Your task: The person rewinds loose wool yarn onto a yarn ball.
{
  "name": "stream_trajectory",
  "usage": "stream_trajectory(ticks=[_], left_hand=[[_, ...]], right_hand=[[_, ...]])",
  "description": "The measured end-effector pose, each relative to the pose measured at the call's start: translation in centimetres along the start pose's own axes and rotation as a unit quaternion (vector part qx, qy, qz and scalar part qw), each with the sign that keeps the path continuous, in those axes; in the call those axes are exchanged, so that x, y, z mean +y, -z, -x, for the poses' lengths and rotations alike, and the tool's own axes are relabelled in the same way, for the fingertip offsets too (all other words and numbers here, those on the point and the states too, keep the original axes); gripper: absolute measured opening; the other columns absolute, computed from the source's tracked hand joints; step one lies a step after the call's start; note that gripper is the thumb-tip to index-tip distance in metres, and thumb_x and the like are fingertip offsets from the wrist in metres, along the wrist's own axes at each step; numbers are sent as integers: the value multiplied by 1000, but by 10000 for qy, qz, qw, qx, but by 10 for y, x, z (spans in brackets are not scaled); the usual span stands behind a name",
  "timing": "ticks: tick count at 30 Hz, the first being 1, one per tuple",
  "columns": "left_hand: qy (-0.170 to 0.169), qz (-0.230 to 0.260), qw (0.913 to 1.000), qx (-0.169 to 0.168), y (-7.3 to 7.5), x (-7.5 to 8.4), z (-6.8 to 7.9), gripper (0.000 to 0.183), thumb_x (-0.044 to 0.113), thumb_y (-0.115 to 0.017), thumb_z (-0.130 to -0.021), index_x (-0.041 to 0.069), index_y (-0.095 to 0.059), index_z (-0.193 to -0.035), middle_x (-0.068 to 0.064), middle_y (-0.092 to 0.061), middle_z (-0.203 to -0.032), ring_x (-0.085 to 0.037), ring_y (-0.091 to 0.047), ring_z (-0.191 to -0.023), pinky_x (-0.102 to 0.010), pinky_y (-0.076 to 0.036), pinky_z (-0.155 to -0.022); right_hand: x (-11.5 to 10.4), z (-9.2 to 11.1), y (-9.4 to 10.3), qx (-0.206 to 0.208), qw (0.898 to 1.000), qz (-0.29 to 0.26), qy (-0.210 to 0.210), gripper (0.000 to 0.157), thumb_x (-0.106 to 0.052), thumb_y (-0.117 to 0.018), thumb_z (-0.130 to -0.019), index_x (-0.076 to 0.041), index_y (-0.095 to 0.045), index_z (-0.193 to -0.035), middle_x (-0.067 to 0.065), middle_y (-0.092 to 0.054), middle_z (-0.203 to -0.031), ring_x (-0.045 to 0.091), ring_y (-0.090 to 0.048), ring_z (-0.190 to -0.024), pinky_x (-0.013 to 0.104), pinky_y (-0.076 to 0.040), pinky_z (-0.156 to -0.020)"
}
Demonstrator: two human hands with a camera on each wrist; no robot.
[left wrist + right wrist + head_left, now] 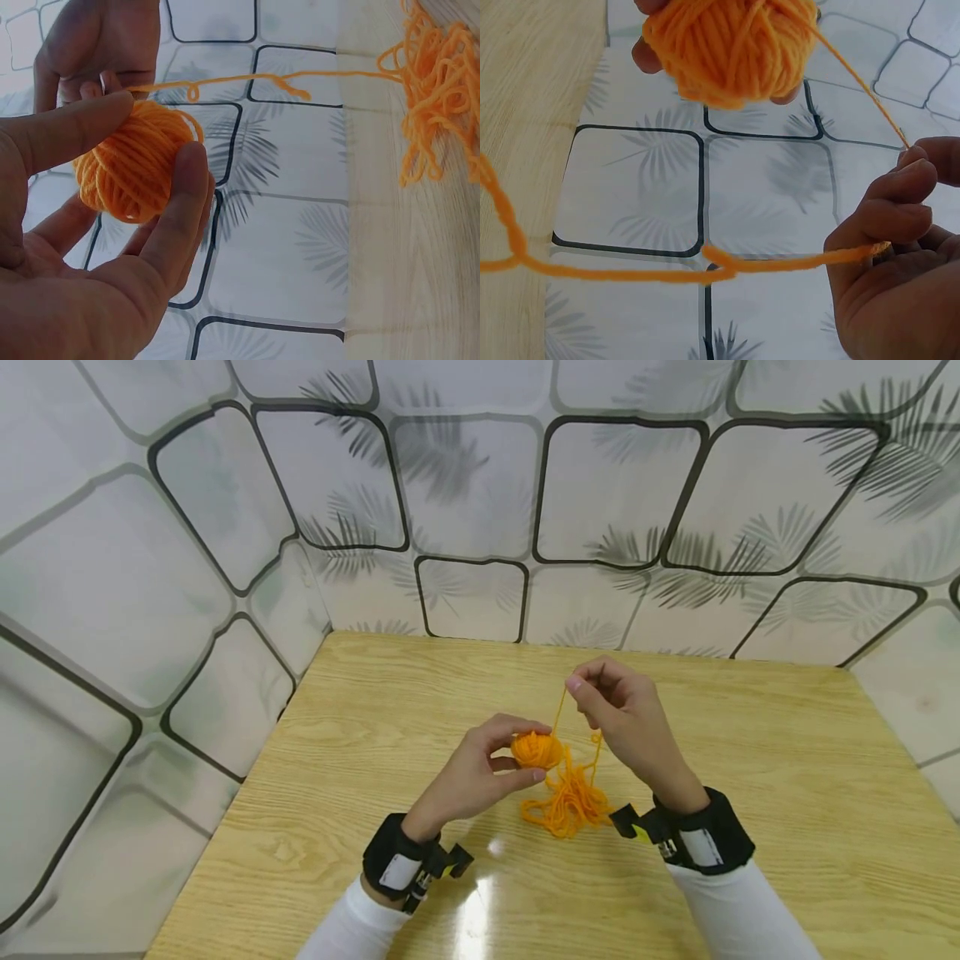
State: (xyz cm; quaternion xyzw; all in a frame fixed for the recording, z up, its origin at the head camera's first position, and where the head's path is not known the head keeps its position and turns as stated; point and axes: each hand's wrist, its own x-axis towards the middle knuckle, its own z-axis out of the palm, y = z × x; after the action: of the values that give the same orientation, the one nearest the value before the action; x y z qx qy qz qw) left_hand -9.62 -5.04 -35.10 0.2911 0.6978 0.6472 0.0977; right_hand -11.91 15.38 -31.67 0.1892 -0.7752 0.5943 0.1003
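An orange ball of yarn (536, 750) is gripped between the thumb and fingers of my left hand (487, 768), held above the table. My right hand (628, 718), raised to the right of the ball, pinches a taut strand of yarn (862, 82) that leads off the ball. From under its curled fingers another length of strand runs down to a loose heap of orange yarn (572, 802) on the table. In the left wrist view the ball (135, 161) shows wound strands, with thumb on one side and fingers on the other.
The light wooden table (337, 827) lies beneath both hands. A patterned wall (472, 485) with dark outlines and leaf prints stands behind it and on the left. Each wrist wears a black band (705, 831) with a small camera mount.
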Motion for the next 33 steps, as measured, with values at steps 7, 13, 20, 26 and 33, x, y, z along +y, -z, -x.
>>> stream_trajectory(ticks=[7,13,20,26,33], left_hand=[[-125,-223,9996,-150,-1,6,3,43,4,-67,-80,9,-56,-121,-5,-51,-119,-19,-53,-101,-38,-49,-82],[-227,-602,9976,-259,0,-2,5,44,12,-69,-81,16,-55,-123,2,-51,-122,-16,-51,-105,-35,-48,-84],[-451,-447,9974,-347,1,-12,4,54,13,-69,-81,20,-48,-130,-4,-51,-125,-16,-52,-104,-33,-48,-83],[-574,-173,9976,-360,1,-8,5,68,10,-67,-82,23,-36,-141,-4,-50,-122,-19,-52,-108,-35,-47,-85],[-923,8,9953,-286,0,-7,5,60,10,-67,-82,12,-43,-137,-6,-49,-122,-20,-52,-105,-37,-48,-85]], right_hand=[[7,-9,1,175,9996,-171,-168,29,-33,-56,-91,-4,-57,-94,16,-45,-70,28,-38,-56,34,-34,-45],[17,-14,1,239,9988,-262,-341,33,-35,-56,-91,-2,-56,-94,17,-44,-70,26,-38,-55,34,-32,-45],[32,-17,-1,314,9967,-401,-629,36,-37,-57,-90,-1,-55,-94,17,-44,-70,24,-37,-55,31,-31,-45],[46,-15,-5,171,9941,-431,-980,41,-39,-56,-90,1,-55,-99,16,-44,-71,24,-37,-56,30,-31,-47],[61,-9,-8,-16,9887,-329,-1460,43,-42,-55,-90,-1,-56,-101,17,-45,-74,23,-37,-58,29,-32,-50]])
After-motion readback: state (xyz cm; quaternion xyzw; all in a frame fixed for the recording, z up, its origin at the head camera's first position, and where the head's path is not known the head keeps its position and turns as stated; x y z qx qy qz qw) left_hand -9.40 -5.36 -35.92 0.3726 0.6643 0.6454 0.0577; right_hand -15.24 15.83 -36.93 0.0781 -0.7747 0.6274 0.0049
